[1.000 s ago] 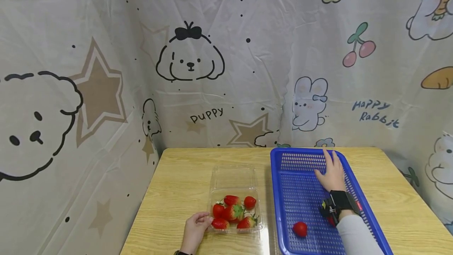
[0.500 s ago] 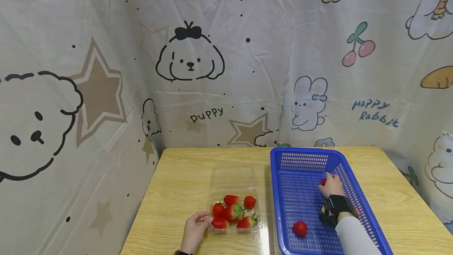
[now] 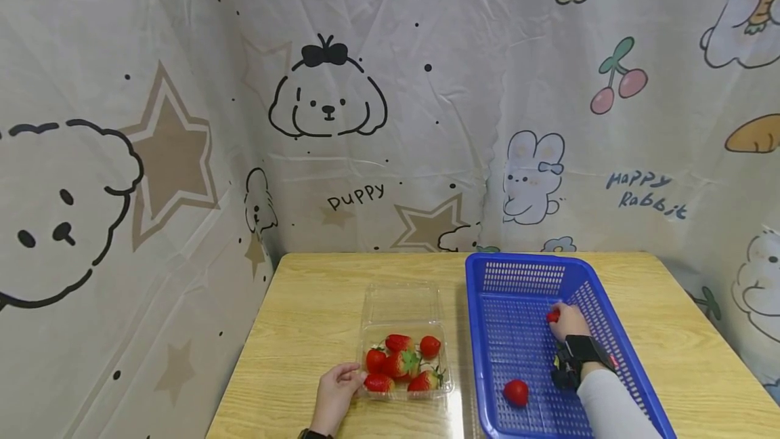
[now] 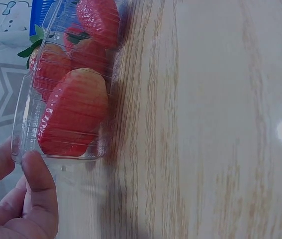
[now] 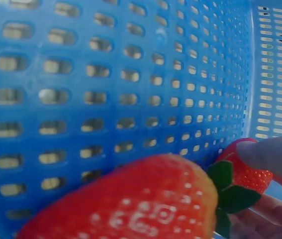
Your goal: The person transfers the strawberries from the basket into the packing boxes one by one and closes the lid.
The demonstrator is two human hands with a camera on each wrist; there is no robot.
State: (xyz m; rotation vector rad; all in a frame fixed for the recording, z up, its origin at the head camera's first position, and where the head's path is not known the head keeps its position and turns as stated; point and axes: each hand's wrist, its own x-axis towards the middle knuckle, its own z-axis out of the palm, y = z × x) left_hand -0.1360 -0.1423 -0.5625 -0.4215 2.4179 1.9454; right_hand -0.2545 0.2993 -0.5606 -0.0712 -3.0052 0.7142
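Observation:
My left hand (image 3: 336, 391) pinches the near left corner of a clear plastic clamshell box (image 4: 26, 107) between thumb and fingers. The box stands with its lid (image 3: 402, 303) folded back, and several strawberries (image 4: 76, 112) lie inside. Down in the blue basket (image 3: 477, 330), my right hand (image 3: 571, 324) grips a red strawberry (image 5: 247, 167), thumb on one side and fingers curled on the other. Another strawberry (image 5: 145, 199) with green leaves lies close to the right wrist camera; the forearm hides it in the head view. A further strawberry (image 3: 516, 393) rests on the basket floor near the front.
The wooden table (image 3: 317, 297) carries the box at its middle and the basket at its right. High perforated walls ring the basket. A printed curtain (image 3: 378, 120) hangs behind the table and along its sides.
My right hand has come down from over the basket's far end, fingers spread, onto the strawberry and closed around it, shifting slightly nearer. The left hand stays at the box corner.

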